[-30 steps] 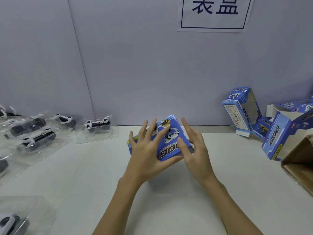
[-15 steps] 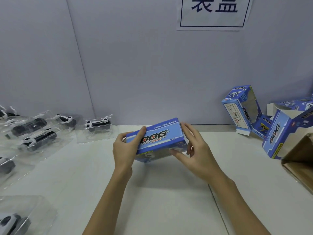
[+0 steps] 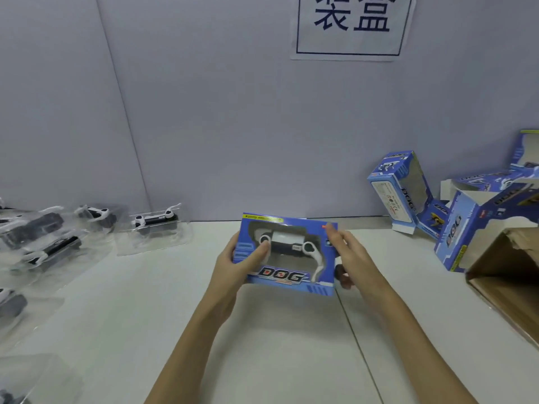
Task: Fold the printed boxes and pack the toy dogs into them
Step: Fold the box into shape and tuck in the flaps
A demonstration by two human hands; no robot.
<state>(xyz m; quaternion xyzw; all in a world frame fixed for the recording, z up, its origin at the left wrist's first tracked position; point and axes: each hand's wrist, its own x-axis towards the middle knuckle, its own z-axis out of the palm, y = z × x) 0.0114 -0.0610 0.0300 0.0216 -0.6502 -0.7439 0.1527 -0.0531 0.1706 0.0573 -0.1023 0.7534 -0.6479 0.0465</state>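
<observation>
A blue printed box [image 3: 284, 279] marked DOG is held above the table's middle with its window side facing me. Through the window shows a black and white toy dog [image 3: 287, 242]. My left hand [image 3: 236, 263] grips the box's left end, thumb across the front. My right hand [image 3: 350, 258] holds the right end, its fingers curled round the edge. More toy dogs in clear blister trays [image 3: 154, 228] lie along the left side of the table.
Folded blue boxes [image 3: 399, 191] stand and lean at the back right, one [image 3: 463, 228] with an open end. A brown cardboard carton [image 3: 507, 272] sits at the right edge. A paper sign [image 3: 350, 24] hangs on the grey wall behind.
The box has been turned over in both hands: a second ago its printed back faced me, then its narrow side, and now the window front with the toy dog faces me.
</observation>
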